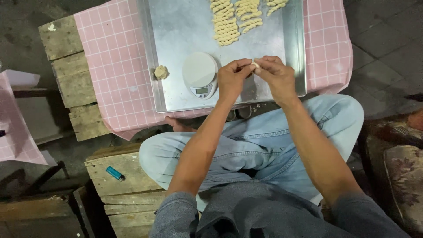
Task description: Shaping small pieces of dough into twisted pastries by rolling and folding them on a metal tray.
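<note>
Over steel tray [176,35] | both hands [232,79] [275,77] grip pale, seemingly soft dough bit [255,65]; twisted pieces [227,22] beyond

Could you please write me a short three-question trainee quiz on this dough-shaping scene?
1. True or false: both hands pinch one small dough piece over the metal tray.
2. Which lies on the pink checked cloth beside the tray? A) dough lump B) spoon C) knife
3. Fill in: the twisted dough pieces lie in rows at the tray's ____ end from the person.

Key
1. True: left hand and right hand meet on it, just right of the kitchen scale.
2. A
3. far
</note>
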